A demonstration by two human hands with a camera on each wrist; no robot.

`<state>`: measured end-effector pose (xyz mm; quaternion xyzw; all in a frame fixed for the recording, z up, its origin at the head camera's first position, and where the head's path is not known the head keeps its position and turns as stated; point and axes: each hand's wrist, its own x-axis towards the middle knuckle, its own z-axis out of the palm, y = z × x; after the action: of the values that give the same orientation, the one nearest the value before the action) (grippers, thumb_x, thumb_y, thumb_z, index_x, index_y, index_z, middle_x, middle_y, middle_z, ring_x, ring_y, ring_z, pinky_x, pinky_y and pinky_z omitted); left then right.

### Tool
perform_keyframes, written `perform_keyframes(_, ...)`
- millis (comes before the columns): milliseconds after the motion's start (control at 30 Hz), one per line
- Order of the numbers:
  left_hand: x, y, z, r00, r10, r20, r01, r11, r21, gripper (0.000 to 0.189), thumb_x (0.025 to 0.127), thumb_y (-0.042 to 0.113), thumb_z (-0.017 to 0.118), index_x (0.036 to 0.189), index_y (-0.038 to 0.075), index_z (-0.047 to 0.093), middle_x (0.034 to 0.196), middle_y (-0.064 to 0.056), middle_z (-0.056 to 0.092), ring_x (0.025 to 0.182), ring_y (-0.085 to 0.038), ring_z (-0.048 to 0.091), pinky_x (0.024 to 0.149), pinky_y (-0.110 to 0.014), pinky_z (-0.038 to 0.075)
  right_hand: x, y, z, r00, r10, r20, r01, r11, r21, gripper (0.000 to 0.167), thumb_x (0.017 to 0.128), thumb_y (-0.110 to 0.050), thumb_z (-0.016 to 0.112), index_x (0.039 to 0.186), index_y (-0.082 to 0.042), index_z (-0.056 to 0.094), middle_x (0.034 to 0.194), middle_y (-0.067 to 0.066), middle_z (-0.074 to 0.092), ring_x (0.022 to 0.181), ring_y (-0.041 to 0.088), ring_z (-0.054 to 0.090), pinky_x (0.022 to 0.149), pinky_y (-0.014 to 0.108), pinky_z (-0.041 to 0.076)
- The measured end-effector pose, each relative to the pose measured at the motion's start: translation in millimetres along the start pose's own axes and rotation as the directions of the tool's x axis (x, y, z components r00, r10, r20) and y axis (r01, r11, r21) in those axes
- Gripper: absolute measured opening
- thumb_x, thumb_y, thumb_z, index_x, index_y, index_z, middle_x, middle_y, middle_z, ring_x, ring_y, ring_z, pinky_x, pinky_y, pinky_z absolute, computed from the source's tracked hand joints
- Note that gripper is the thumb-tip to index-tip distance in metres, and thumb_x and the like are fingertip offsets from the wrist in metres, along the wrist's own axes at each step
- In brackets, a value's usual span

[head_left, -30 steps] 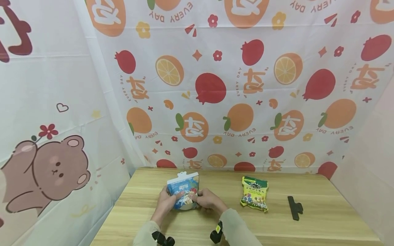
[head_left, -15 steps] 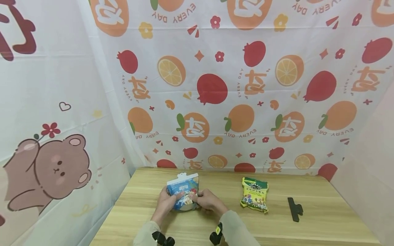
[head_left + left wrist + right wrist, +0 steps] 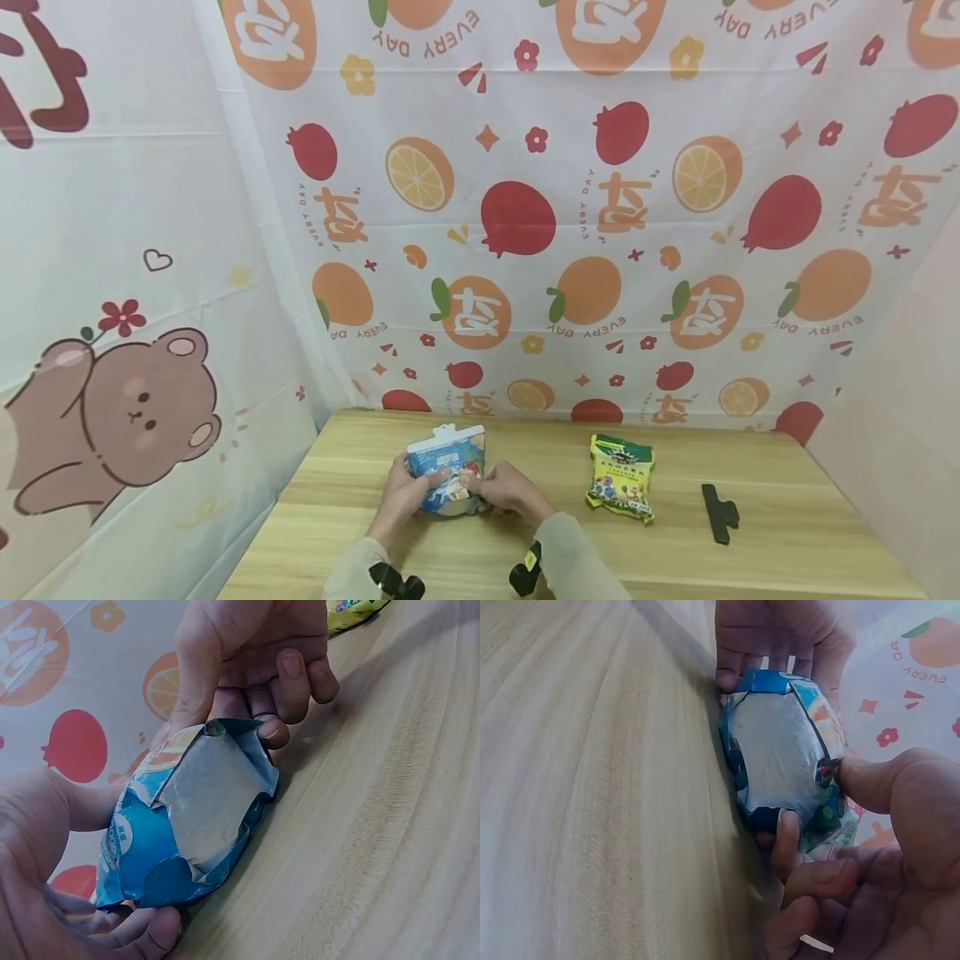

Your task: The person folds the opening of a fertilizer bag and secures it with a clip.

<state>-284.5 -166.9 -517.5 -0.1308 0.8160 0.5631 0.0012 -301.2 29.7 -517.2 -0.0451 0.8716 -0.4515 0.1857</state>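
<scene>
Left hand (image 3: 405, 492): thumb on front of the blue bag (image 3: 448, 479), fingers curled behind it; pinching its left side. Right hand (image 3: 510, 488): thumb on the front near the right edge, a fingertip against the lower corner, other fingers bent; pinching the right side. The bag is held between both hands, over the left part of the worktop (image 3: 555, 542); contact with the wood cannot be told. A white clip (image 3: 446, 438) runs across its top edge. Both wrist views show the bag's pale end (image 3: 214, 799), bordered by folded blue film. Black devices (image 3: 397, 582) sit at both wrists, next to light sleeves (image 3: 581, 560). Well apart, right of the hands: yellow-and-green packet (image 3: 622, 477), lying flat. Farther right: black clip (image 3: 721, 513), on the wood. Behind the worktop: fruit-print cloth (image 3: 517, 217); to the left, bear-print cloth (image 3: 150, 408).
</scene>
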Motion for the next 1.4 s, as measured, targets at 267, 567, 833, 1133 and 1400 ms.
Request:
perform_keyframes(267, 1.7, -0.1, -0.3, 1.000, -0.011, 0.011, 0.011, 1.000, 0.022, 0.089, 0.091, 0.028, 0.076, 0.150, -0.016, 0.026, 0.146, -0.042, 0.041, 0.130, -0.050, 0.051, 0.109, -0.058, 0.045, 2.6, 0.0, 1.0, 1.000, 0.023, 0.017, -0.023, 1.000, 0.004, 0.055, 0.094, -0.055, 0.065, 0.061, -0.011, 0.066, 0.053, -0.004, 0.052, 0.046, 0.009, 0.036, 0.045, 0.024, 0.034)
perform_keyframes(567, 2.1, 1.8, -1.0, 1.000, -0.030, 0.009, 0.030, 0.999, 0.039, 0.085, 0.091, 0.028, 0.075, 0.148, -0.016, 0.031, 0.142, -0.040, 0.047, 0.119, -0.041, 0.058, 0.102, -0.054, 0.050, 5.4, 0.6, 2.3, 1.000, 0.017, 0.018, -0.017, 1.000, 0.018, 0.057, 0.094, -0.056, 0.065, 0.057, -0.013, 0.063, 0.051, -0.004, 0.051, 0.045, 0.009, 0.034, 0.044, 0.024, 0.032)
perform_keyframes(833, 4.4, 2.1, -0.3, 0.998, -0.057, -0.002, 0.057, 0.996, 0.072, 0.083, 0.090, 0.030, 0.077, 0.146, -0.016, 0.036, 0.136, -0.037, 0.053, 0.106, -0.033, 0.062, 0.084, -0.041, 0.055, 4.3, 0.1, 1.9, 1.000, 0.011, 0.016, -0.011, 0.999, 0.031, 0.055, 0.095, -0.049, 0.066, 0.052, -0.015, 0.058, 0.052, -0.003, 0.055, 0.044, 0.007, 0.030, 0.042, 0.024, 0.030)
perform_keyframes(1133, 5.9, 5.7, -0.8, 0.997, -0.071, 0.008, 0.070, 0.995, 0.074, 0.079, 0.090, 0.030, 0.076, 0.143, -0.016, 0.039, 0.125, -0.034, 0.059, 0.087, -0.027, 0.064, 0.061, -0.034, 0.054, 2.0, -3.8, -1.4, 1.000, -0.005, 0.009, 0.005, 0.999, 0.041, 0.054, 0.096, -0.041, 0.067, 0.049, -0.017, 0.053, 0.048, -0.004, 0.052, 0.042, 0.007, 0.028, 0.041, 0.023, 0.028)
perform_keyframes(1400, 5.8, 7.5, -3.2, 0.995, -0.091, 0.032, 0.089, 0.994, 0.060, 0.080, 0.092, 0.030, 0.074, 0.145, -0.016, 0.036, 0.128, -0.034, 0.056, 0.094, -0.029, 0.063, 0.067, -0.033, 0.054, 3.0, -3.2, 1.5, 1.000, 0.021, 0.004, -0.021, 0.998, 0.066, 0.056, 0.095, -0.046, 0.068, 0.050, -0.017, 0.053, 0.051, -0.003, 0.054, 0.043, 0.006, 0.029, 0.042, 0.023, 0.028)
